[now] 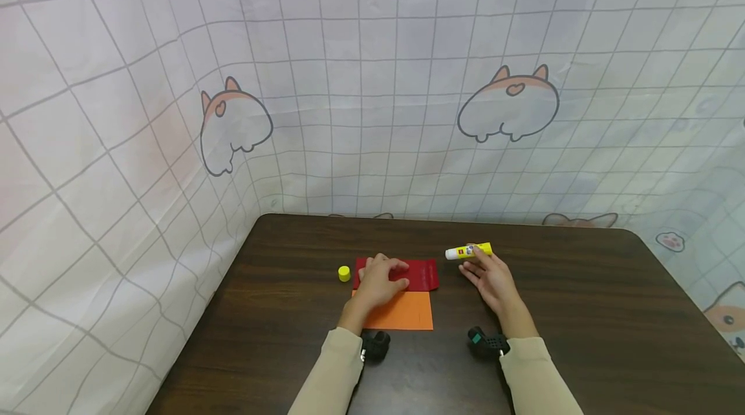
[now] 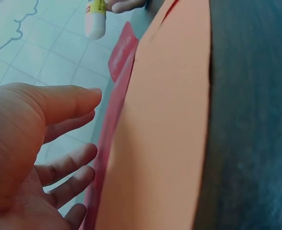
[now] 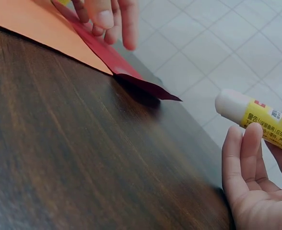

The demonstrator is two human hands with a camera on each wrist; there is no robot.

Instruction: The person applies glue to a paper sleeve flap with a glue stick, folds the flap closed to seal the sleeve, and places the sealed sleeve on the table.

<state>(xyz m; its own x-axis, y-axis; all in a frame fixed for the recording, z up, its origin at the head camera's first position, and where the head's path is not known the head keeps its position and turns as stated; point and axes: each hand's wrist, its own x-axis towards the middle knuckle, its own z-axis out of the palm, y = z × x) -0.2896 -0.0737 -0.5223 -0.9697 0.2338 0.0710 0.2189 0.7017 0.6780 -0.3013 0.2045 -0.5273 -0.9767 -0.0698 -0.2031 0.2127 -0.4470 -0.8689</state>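
Note:
A red paper [image 1: 421,274] lies on the dark wooden table [image 1: 582,311], overlapping an orange paper [image 1: 407,313] nearer me. My left hand [image 1: 378,279] rests on the red paper with relaxed, spread fingers [image 2: 64,165] and holds nothing. A yellow glue stick [image 1: 468,251] points its white end left, just right of the red paper. My right hand [image 1: 491,278] holds the stick at its yellow body, fingertips [image 3: 246,148] under it and the thumb above. In the right wrist view the glue stick [image 3: 256,120] seems slightly off the table. The red paper's corner [image 3: 153,90] curls up.
A small yellow cap [image 1: 344,273] stands on the table left of the red paper. A checked cloth with cartoon animals [image 1: 372,92] closes off the back and both sides. Two black wrist mounts [image 1: 375,342] sit near my sleeves.

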